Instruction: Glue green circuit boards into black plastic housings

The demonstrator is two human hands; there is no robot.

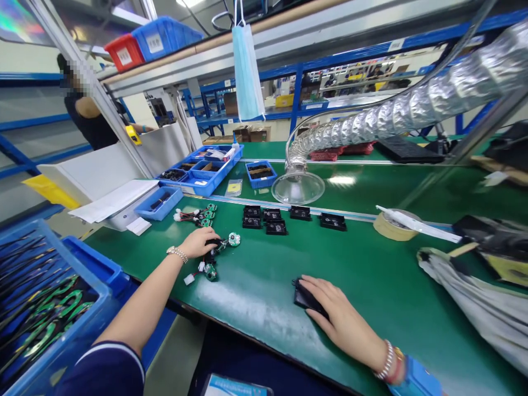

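My left hand [200, 242] is closed around a dark part of a wired piece, beside a small round circuit board [234, 239]. Another green board [210, 271] with white connectors lies just in front of it. Several more green boards with red and black wires [208, 214] are behind that hand. At the right centre, my right hand [330, 308] wraps over a black plastic case [306, 297] on the green table [256, 264]. Several black open cases [275, 226] lie in a loose row towards the back.
A clear suction hood [298, 188] on a foil duct [371, 113] hangs over the table's back. Blue trays [202, 187] stand at the back left, a tape roll [391, 226] at the right. A person [88, 118] is beyond the left partition.
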